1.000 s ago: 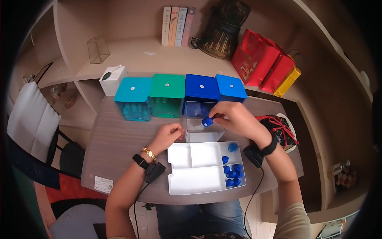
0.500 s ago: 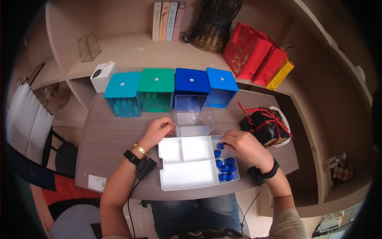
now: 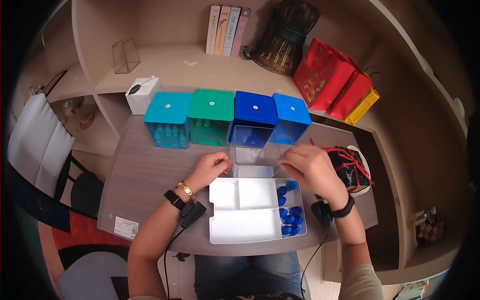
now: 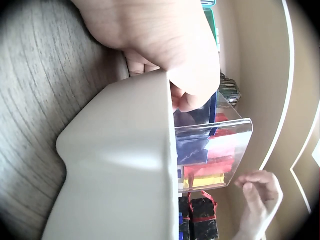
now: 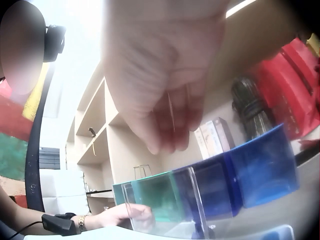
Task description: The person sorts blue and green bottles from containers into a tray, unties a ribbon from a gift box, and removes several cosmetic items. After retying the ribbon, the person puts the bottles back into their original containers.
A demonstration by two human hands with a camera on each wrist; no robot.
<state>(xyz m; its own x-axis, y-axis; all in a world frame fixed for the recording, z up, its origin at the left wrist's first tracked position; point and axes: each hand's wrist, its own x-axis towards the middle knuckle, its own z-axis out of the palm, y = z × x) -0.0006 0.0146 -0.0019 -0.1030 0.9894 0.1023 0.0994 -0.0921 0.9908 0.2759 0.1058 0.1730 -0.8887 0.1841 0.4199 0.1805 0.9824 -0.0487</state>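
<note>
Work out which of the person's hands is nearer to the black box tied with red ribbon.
Right. The right hand is in the air just left of the black box; the left hand is farther left, past the clear container, by the white divided tray.

Right hand [image 3: 311,169] now off blue piece [image 3: 282,191]

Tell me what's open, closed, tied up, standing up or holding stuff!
White tray: open
Blue pieces: inside the tray's right end
Clear container: open
Teal box: closed, teal pieces inside
Green box: closed, green pieces inside
Dark blue box: closed
Light blue box: closed
Left hand: loosely curled beside the tray
Right hand: holding nothing visible
Black parcel: tied up
Books: standing upright
Red bags: standing upright
</note>
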